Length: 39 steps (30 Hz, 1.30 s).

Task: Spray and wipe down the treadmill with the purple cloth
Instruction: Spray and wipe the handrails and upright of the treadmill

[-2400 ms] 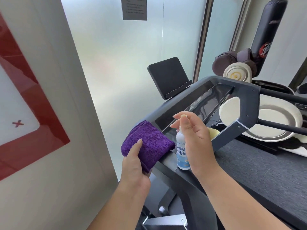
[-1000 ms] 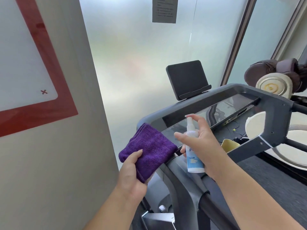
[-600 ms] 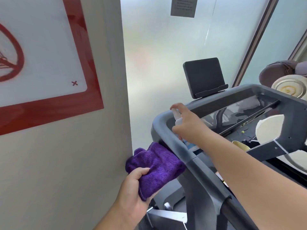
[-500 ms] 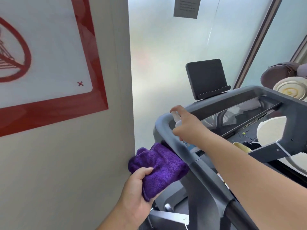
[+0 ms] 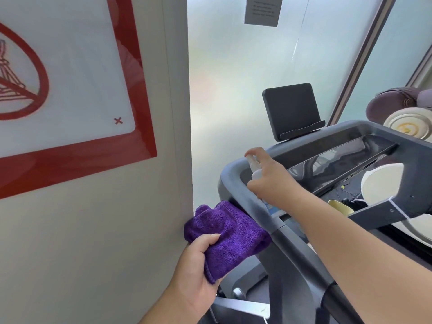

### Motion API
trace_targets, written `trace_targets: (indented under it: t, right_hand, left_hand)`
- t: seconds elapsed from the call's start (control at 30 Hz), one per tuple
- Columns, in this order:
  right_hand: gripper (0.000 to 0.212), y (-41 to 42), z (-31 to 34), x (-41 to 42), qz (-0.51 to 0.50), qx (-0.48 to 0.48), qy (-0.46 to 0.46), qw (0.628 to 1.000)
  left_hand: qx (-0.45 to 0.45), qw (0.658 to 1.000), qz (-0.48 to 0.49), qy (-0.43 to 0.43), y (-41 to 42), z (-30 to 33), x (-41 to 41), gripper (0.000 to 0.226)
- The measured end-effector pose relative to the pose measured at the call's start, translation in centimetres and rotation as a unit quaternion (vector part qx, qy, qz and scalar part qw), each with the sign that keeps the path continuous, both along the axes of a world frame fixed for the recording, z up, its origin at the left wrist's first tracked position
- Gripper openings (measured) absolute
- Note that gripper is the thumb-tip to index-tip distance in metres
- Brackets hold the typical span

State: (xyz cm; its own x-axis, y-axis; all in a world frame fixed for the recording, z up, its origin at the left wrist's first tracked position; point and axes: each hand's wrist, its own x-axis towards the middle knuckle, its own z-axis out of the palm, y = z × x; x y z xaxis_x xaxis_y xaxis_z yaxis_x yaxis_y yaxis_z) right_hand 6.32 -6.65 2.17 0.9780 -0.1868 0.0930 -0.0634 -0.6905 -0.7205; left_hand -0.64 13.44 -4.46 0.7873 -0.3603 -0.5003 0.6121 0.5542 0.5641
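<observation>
My left hand [image 5: 194, 263] grips the folded purple cloth [image 5: 230, 232], which lies against the outer side of the treadmill's grey left handrail [image 5: 247, 202]. My right hand [image 5: 271, 178] holds a small white spray bottle [image 5: 254, 169] over the rail's curved corner, index finger on the nozzle top. Most of the bottle is hidden behind the hand and rail. The treadmill console [image 5: 346, 155] with its dark glossy panel stretches to the right.
A wall with a red-framed sign [image 5: 77, 90] stands close on the left, nearly touching the cloth. A black tablet holder [image 5: 292, 111] sits behind the console before frosted glass. White round gym equipment [image 5: 378, 185] and a brown pad [image 5: 395, 101] lie to the right.
The cloth came off the console top and dropped to the outer side of the left handrail. My right hand carried the bottle left over the rail's corner. The view swung left.
</observation>
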Motion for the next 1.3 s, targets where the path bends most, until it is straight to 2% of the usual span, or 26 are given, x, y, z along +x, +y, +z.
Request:
trace_targets:
  t: [0.23, 0.4, 0.6, 0.7, 0.9, 1.1, 1.3]
  right_hand:
    - [0.054, -0.5, -0.4, -1.6, 0.001, -0.02, -0.029, 0.999]
    - [0.062, -0.6, 0.1, -3.4, -0.018, 0.022, -0.039, 0.999]
    - [0.056, -1.3, 0.3, -5.3, -0.022, -0.038, -0.019, 0.999]
    - [0.056, -1.3, 0.0, -6.2, -0.039, -0.045, -0.021, 0.998]
    - [0.061, -1.7, 0.1, -7.7, -0.071, 0.027, -0.046, 0.996]
    - [0.057, -1.9, -0.3, -9.5, -0.086, -0.017, -0.027, 0.996]
    - [0.062, -2.0, -0.8, -10.5, -0.122, 0.021, -0.024, 0.992]
  left_hand:
    - [0.006, 1.0, 0.017, 0.0, -0.2, 0.3, 0.0, 0.034]
    - [0.012, 1.0, 0.027, 0.004, -0.4, 0.6, -0.1, 0.034]
    - [0.015, 0.999, 0.03, 0.005, -0.5, 0.6, -0.2, 0.048]
    - [0.018, 0.999, 0.026, 0.004, -0.5, 0.7, -0.2, 0.04]
    - [0.018, 1.0, 0.022, -0.006, -0.5, 1.0, -0.2, 0.035]
    - [0.021, 1.0, 0.017, -0.011, -0.5, 1.2, 0.1, 0.033]
    - [0.029, 0.999, 0.009, -0.019, -0.5, 1.3, 0.1, 0.033]
